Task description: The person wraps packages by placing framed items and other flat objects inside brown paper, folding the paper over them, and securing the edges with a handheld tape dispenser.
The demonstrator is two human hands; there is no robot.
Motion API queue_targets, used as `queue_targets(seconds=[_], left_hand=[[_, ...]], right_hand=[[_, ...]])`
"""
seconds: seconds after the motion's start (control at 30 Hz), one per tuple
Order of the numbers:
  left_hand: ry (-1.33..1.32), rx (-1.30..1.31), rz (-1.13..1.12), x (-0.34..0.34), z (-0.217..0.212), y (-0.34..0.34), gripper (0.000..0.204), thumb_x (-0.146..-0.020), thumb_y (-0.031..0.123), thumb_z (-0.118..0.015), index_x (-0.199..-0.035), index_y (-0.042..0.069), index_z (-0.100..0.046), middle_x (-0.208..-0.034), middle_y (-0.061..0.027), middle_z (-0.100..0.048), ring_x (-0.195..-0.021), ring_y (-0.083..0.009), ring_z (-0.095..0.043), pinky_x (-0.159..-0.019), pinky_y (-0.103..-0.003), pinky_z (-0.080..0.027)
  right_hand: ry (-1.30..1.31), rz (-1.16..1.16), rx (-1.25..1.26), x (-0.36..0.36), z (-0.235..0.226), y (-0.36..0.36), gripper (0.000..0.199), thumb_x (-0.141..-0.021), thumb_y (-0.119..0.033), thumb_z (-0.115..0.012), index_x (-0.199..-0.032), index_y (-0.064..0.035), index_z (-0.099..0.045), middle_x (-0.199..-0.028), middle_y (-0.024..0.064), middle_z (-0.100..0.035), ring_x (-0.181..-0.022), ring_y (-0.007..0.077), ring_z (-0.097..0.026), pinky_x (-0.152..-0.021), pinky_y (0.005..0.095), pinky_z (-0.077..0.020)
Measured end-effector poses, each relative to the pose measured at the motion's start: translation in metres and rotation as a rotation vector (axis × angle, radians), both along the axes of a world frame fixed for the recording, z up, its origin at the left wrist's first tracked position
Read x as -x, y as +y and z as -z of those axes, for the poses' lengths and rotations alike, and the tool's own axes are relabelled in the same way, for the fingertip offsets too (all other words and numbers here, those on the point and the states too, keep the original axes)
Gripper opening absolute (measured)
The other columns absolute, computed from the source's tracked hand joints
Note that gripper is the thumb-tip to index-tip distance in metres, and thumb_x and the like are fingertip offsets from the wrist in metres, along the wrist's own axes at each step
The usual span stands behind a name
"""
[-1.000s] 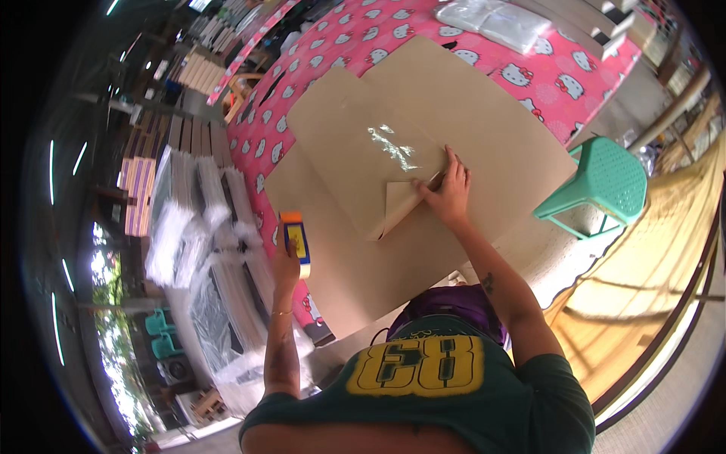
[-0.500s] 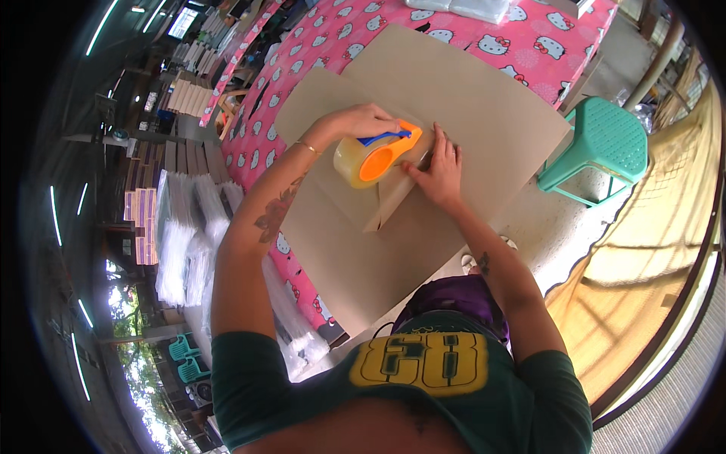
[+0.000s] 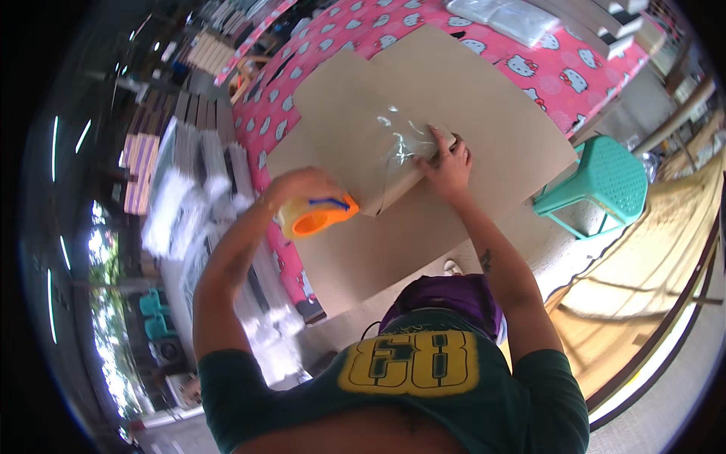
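Observation:
My left hand, blurred by motion, is closed around an orange tape dispenser with a blue part and a roll of clear tape. The dispenser's front end is beside the left edge of a folded brown cardboard package. Shiny clear tape stretches over the package's top, wrinkled in places. At the package's right end, my right hand holds it, fingers curled over the edge and thumb on the near side. Underneath lies a large flat cardboard sheet.
A pink patterned cloth covers the table. Clear plastic packs lie at its far side. A green stool stands to the right. Plastic-wrapped stacks are on the left, close to my left arm.
My left hand has moved the tape dispenser leftward and nearer to me, from over the package to its left edge. Clear tape now shows across the top. My right hand stays at the right end.

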State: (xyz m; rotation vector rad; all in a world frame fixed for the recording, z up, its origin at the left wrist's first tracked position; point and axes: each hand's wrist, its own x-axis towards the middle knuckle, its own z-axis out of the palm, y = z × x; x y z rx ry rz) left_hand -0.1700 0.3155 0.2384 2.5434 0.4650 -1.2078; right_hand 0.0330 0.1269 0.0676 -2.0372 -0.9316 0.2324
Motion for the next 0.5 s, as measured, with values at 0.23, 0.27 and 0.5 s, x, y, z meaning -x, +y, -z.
queue_targets(seconds=[0.23,0.27,0.5], left_hand=[[0.158,-0.627,-0.323,0.095,0.03,0.019,0.038,-0.081,0.046,-0.064,-0.095,0.013,-0.074,-0.089,-0.0152,-0.072,-0.086,-0.0331,-0.07,-0.077,-0.045,-0.054],[0.138,-0.684,-0.386,0.116,0.032,0.016,0.036,-0.083,0.044,-0.064,-0.101,0.014,-0.073,-0.085,-0.0175,-0.071,-0.086,-0.0346,-0.07,-0.076,-0.048,-0.054],[-0.675,-0.875,-0.912,0.177,0.151,-0.112,0.056,-0.097,0.027,-0.056,-0.15,0.025,-0.039,-0.108,-0.0265,-0.06,-0.096,-0.0425,-0.059,-0.084,-0.053,-0.048]], right_hand=[[0.172,-0.319,0.113,-0.053,-0.014,-0.01,0.054,-0.09,-0.053,-0.06,-0.141,-0.0397,-0.05,-0.136,0.0129,-0.045,-0.127,0.0287,-0.049,-0.113,0.0511,-0.0258],[0.226,-0.372,0.131,-0.057,-0.014,-0.008,0.051,-0.091,-0.052,-0.059,-0.14,-0.0408,-0.051,-0.135,0.0119,-0.047,-0.125,0.0281,-0.051,-0.113,0.0508,-0.0273],[-0.218,-0.381,-0.063,-0.056,-0.006,0.025,0.057,-0.094,-0.037,-0.06,-0.147,-0.0229,-0.043,-0.14,0.0158,-0.048,-0.129,0.036,-0.047,-0.109,0.048,-0.0376]])
